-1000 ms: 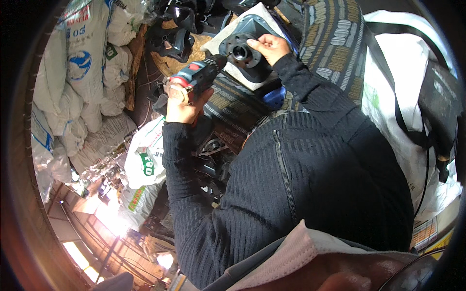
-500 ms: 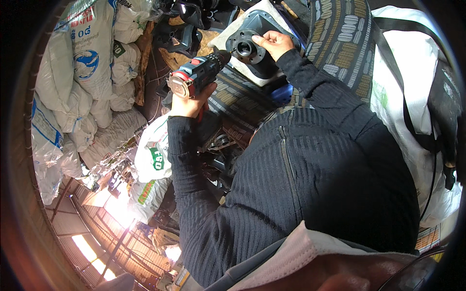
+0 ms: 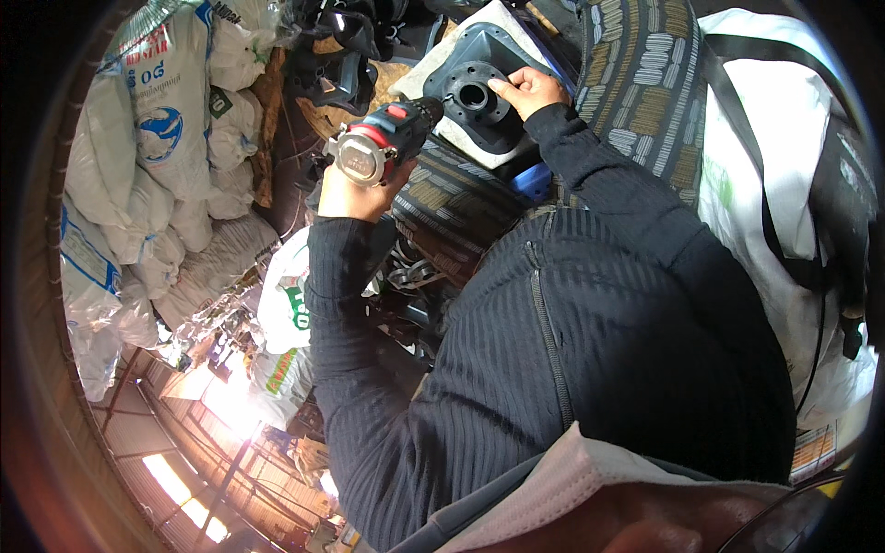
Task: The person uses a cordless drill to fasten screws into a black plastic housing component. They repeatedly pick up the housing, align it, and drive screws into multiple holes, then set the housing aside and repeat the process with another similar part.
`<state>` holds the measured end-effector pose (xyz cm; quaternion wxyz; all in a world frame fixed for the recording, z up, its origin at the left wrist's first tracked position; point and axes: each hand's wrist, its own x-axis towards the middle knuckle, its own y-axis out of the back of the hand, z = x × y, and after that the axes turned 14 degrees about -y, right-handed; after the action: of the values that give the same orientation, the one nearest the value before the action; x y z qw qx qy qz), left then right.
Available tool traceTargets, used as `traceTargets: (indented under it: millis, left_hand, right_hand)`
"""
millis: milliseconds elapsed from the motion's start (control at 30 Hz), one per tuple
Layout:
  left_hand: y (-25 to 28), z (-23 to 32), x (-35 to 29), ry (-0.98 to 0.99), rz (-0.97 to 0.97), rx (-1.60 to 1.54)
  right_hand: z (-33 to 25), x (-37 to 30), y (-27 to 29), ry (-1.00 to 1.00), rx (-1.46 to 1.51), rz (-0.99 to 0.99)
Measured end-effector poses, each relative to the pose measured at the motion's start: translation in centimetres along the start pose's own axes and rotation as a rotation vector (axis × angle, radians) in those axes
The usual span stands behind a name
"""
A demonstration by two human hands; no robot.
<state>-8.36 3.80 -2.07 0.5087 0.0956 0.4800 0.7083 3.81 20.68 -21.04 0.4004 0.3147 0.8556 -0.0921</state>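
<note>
Drill rear has swung right since earlier, left hand wrapped round its handle, chuck beside black flanged part, right hand thumbing its rim, fingers curled, part on white block near patterned cloth.

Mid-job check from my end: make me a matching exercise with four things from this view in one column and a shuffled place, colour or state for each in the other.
Things
1. Left hand
2. Right hand
3. Round flange
4. White sacks

Places, colours or states
A. Dark, with a round opening in its middle
B. Piled at the left of the picture
C. Gripping the power drill
D. At the flange's edge, across from the drill

Pairs: 1-C, 2-D, 3-A, 4-B
</note>
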Motion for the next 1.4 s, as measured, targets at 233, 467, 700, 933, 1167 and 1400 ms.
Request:
traceTargets:
  millis: [233, 467, 700, 933, 1167, 1400]
  left_hand:
    - [0.9, 0.8, 1.6, 0.044, -0.152, 0.114]
    - [-0.2, -0.4, 1.7, 0.023, -0.252, 0.177]
    - [-1.4, -1.7, 1.4, -0.062, 0.004, 0.023]
    - [-2.1, -0.5, -2.1, -0.086, 0.152, -0.048]
    - [-3.2, 7.0, -5.7, -0.037, 0.173, -0.364]
    - [-3.2, 7.4, -5.5, -0.234, 0.177, -0.145]
  right_hand:
    - [2.0, 1.2, -0.6, 0.013, 0.030, 0.005]
    - [3.1, 1.9, -0.5, -0.041, 0.089, -0.049]
    - [3.1, 3.1, -0.6, -0.077, 0.053, -0.115]
    - [2.2, 2.5, 3.3, -0.240, 0.546, -0.367]
    - [-0.3, -1.3, 4.2, -0.212, 0.782, -0.890]
    - [-0.2, -2.0, 3.3, -0.171, 0.692, -0.842]
